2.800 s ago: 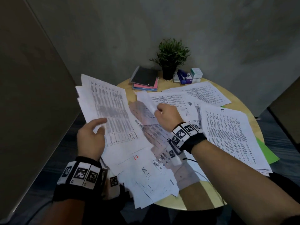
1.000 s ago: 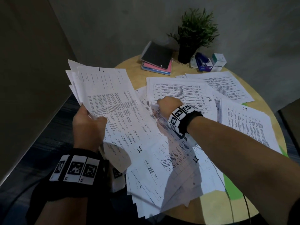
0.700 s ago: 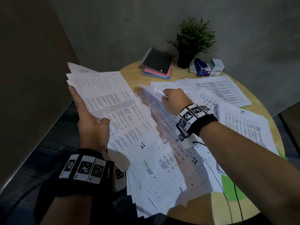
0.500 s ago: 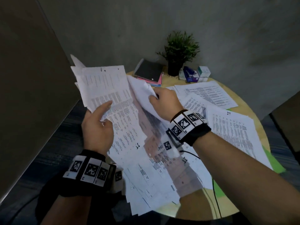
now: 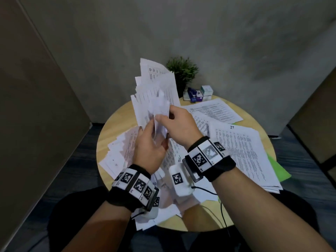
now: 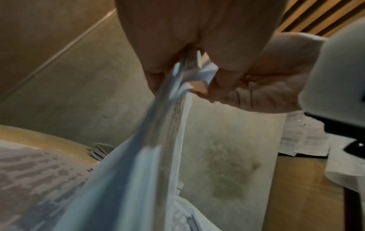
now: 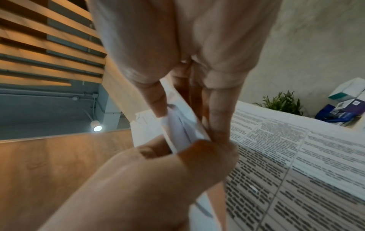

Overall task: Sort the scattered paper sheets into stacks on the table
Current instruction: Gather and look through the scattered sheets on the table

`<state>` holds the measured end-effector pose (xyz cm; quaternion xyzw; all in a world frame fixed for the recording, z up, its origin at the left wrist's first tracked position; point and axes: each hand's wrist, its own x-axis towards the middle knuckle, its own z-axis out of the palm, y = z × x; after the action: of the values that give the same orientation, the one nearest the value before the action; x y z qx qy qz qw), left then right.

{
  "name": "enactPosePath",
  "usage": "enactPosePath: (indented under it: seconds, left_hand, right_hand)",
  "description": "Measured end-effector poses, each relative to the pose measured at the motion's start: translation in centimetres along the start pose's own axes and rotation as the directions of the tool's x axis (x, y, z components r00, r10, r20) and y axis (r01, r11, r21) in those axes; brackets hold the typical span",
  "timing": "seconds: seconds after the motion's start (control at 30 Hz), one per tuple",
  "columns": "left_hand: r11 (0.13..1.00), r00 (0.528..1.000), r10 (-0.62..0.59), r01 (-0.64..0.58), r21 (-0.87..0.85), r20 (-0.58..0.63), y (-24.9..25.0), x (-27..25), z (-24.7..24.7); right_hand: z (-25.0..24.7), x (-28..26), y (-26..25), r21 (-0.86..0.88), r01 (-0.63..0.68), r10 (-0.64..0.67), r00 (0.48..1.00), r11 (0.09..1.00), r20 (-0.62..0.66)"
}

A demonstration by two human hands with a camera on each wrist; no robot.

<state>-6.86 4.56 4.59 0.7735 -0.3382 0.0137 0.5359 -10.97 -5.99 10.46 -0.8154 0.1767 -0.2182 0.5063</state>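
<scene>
I hold a bundle of printed paper sheets [image 5: 156,91] upright over the round wooden table [image 5: 116,117]. My left hand [image 5: 147,135] grips its lower edge from the left. My right hand [image 5: 167,115] pinches the same edge from the right, thumb in front. In the left wrist view the sheaf [image 6: 168,125] runs out of the curled fingers. In the right wrist view thumb and fingers pinch the paper edge [image 7: 181,129]. A thick stack [image 5: 241,151] lies at the right, a second stack [image 5: 214,111] lies farther back, and loose sheets [image 5: 120,151] are spread at the left.
A potted plant [image 5: 181,73] and small boxes [image 5: 198,93] stand at the table's far edge against the wall. A green sheet [image 5: 280,171] sticks out from under the right stack. A cable [image 5: 223,211] hangs over the near rim. A wall panel is close on the left.
My right hand lifted a sheet off the table and brought it to the left hand's bundle. The bundle swung from the left side to upright at the centre, now held by both hands.
</scene>
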Motion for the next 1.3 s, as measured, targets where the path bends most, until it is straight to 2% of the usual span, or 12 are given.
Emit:
enactPosePath:
  seconds: [0.13, 0.23, 0.33, 0.4, 0.5, 0.63, 0.73, 0.83, 0.93, 1.03, 1.2, 1.3]
  left_hand:
    - [0.998, 0.999, 0.037, -0.036, -0.044, 0.009, 0.9, -0.2, 1.2]
    - [0.998, 0.997, 0.046, -0.049, -0.050, -0.055, 1.7, -0.2, 1.3]
    - [0.996, 0.990, 0.048, -0.057, -0.065, -0.136, 2.2, -0.2, 1.2]
    - [0.992, 0.988, 0.077, -0.089, -0.088, -0.133, 2.2, 0.0, 0.7]
    - [0.984, 0.992, 0.101, -0.110, -0.137, -0.069, 2.7, 0.6, -0.8]
    - [0.961, 0.988, 0.144, -0.126, -0.245, 0.059, 3.9, 0.9, -3.4]
    - [0.920, 0.988, 0.108, -0.056, -0.389, 0.114, 3.9, 1.1, -4.7]
    - [0.871, 0.983, 0.132, -0.053, -0.488, 0.128, 3.6, 1.2, -5.3]
    - [0.880, 0.997, 0.029, 0.008, -0.476, 0.072, 2.0, 1.3, -5.6]
    - [0.940, 0.994, -0.105, 0.090, -0.329, -0.028, 0.3, 1.3, -5.3]
    - [0.936, 0.969, -0.134, 0.054, -0.347, -0.210, 0.1, 1.1, -4.7]
    - [0.902, 0.967, -0.163, 0.064, -0.427, -0.198, -0.4, 1.0, -4.5]
  right_hand:
    - [-1.4, -1.3, 0.5, 0.027, 0.015, -0.017, 0.998, 1.000, 0.059]
    - [-2.2, -2.3, 0.6, 0.139, -0.016, 0.004, 0.997, 0.990, 0.082]
    - [-2.7, -2.7, 0.9, 0.157, -0.016, 0.003, 0.996, 0.988, 0.084]
    - [-3.7, -2.9, 1.5, 0.157, -0.042, 0.031, 0.997, 0.987, 0.073]
    - [-5.9, -2.7, 3.8, 0.126, -0.108, 0.114, 0.993, 0.986, -0.041]
    - [-8.3, -2.6, 7.8, 0.097, -0.259, 0.274, 0.935, 0.961, -0.225]
    - [-9.0, -2.9, 9.0, 0.236, -0.254, 0.289, 0.948, 0.938, -0.130]
    - [-9.1, -3.3, 8.9, 0.515, -0.202, 0.219, 0.975, 0.833, 0.029]
    - [-8.7, -3.7, 8.2, 0.607, -0.162, 0.178, 0.983, 0.778, 0.034]
    - [-8.1, -3.6, 7.5, 0.500, -0.132, 0.198, 0.977, 0.856, -0.082]
    - [-7.1, -3.6, 5.8, 0.371, -0.053, 0.140, 0.967, 0.927, -0.212]
    - [-6.3, -3.7, 5.8, 0.378, -0.027, 0.119, 0.968, 0.926, -0.222]
